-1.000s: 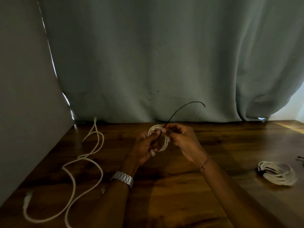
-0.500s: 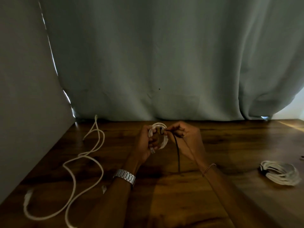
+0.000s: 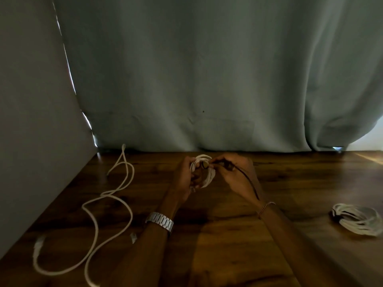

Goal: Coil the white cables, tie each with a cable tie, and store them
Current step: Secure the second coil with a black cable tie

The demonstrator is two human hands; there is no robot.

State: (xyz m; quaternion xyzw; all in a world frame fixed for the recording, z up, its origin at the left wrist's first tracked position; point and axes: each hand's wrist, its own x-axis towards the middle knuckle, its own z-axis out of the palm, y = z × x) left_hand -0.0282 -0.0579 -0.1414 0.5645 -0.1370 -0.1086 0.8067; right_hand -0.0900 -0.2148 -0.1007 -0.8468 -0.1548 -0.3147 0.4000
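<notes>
Holding coiled cable (image 3: 204,170), hands (image 3: 183,177) (image 3: 236,175) pinching tie (image 3: 247,179)

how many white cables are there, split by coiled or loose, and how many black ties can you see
coiled white cables: 2, one held in the hands, one lying at the right of the table
loose white cables: 1
black cable ties: 2, one on the held coil, one on the right coil
total: 5

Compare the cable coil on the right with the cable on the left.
The coil on the right is wound into tight loops; the cable on the left sprawls loose across the table. The coil has a dark tie around one side; the loose cable has none. Both are white and lie untouched.
</notes>
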